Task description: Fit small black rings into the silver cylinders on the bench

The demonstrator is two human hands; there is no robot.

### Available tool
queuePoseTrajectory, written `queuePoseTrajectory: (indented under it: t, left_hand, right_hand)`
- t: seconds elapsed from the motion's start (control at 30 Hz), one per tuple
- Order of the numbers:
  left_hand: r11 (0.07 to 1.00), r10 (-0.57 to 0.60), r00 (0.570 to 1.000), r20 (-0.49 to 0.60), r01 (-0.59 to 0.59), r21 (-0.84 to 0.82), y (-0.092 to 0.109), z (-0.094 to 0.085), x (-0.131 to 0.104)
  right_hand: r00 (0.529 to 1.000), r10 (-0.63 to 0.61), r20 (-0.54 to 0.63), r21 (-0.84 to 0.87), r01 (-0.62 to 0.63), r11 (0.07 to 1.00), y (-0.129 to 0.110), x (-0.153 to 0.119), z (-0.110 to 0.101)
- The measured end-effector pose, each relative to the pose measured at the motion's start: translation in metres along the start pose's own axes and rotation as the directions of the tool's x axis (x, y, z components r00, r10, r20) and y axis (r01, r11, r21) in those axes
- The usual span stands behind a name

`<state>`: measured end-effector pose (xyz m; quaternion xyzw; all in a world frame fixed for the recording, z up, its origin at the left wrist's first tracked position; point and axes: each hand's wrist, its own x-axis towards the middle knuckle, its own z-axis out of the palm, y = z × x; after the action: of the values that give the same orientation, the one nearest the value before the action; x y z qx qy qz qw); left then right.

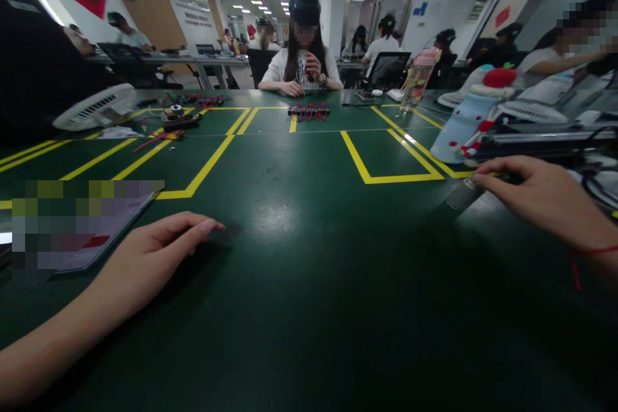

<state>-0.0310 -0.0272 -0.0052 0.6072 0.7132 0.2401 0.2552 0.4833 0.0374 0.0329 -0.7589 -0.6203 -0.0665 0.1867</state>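
My right hand, at the right with a red string on its wrist, pinches a small grey metallic cylinder between thumb and fingers. The cylinder is tilted, at or just above the green table. At the left, my left hand hovers low over the table or rests on it, thumb and index finger pressed together at the tips. Whether anything is between them is too small to make out. Beside that wrist lies a flat, partly blurred-out item with a pale surface.
A blue bottle with a red top stands beyond my right hand. Farther back are a pink bottle, white fans, bundled wires and yellow tape lines. Across the table sits a person.
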Motion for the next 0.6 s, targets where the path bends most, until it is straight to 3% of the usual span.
queuePoseTrajectory:
  t: [0.3,0.6]
  left_hand:
    - [1.0,-0.007,1.0,0.001,0.007,0.022,-0.001,-0.001,0.0]
    - [1.0,-0.001,1.0,0.023,0.0,0.015,0.004,-0.003,-0.003]
  right_hand:
    - [0.997,0.066,-0.047,0.019,-0.066,0.998,0.001,0.001,-0.006]
    - [0.999,0.05,0.013,0.064,-0.051,0.997,-0.007,-0.005,-0.013]
